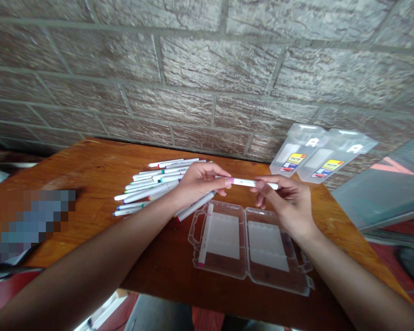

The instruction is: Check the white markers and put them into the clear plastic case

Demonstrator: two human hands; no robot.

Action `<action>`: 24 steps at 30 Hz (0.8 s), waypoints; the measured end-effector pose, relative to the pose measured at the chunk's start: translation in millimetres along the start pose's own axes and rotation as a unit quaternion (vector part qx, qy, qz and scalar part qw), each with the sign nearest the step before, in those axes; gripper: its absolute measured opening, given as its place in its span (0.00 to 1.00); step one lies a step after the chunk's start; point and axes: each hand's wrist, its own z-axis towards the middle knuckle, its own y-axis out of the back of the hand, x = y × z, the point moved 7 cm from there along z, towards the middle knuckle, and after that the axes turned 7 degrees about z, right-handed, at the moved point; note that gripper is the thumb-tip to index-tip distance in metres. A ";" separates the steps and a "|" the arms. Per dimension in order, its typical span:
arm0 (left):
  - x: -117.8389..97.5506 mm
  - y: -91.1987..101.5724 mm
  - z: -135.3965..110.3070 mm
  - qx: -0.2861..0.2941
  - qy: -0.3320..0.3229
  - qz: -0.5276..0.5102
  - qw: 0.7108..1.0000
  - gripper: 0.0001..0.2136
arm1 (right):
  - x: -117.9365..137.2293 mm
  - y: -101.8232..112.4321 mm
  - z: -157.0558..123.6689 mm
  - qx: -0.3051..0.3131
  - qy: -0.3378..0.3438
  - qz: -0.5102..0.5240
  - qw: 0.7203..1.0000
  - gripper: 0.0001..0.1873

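Observation:
Both hands hold one white marker pen (249,183) level above the table. My left hand (198,183) pinches its left end, near a purple band. My right hand (287,202) grips the right end with thumb and fingers. Just below lies an open clear plastic case (298,269) with two halves. One white marker with a pink tip (206,234) lies in the case's left half. A pile of several white markers (152,186) is spread on the table to the left of my left hand.
The wooden table (89,170) stands against a stone-block wall (200,69). Two closed clear cases with yellow labels (319,158) lean at the back right. A grey panel (393,188) sits off the table's right edge. A blurred patch covers the left.

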 end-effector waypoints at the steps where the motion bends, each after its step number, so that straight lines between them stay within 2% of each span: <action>1: 0.0 -0.3 -0.4 0.001 0.000 -0.001 1.000 0.15 | -0.9 -0.1 0.2 0.002 -0.005 -0.003 1.000 0.11; 12: 1.8 -1.8 -2.9 0.012 0.013 -0.002 1.000 0.19 | -11.6 2.5 4.6 -0.008 -0.042 0.039 0.998 0.13; 18: -1.2 -2.5 -2.0 0.016 -0.003 -0.011 1.000 0.15 | -3.9 1.0 3.0 -0.001 -0.018 0.010 1.000 0.13; 24: 0.4 -1.5 -1.4 0.010 0.008 -0.006 1.000 0.15 | 3.6 0.7 0.4 -0.004 0.030 -0.075 0.997 0.13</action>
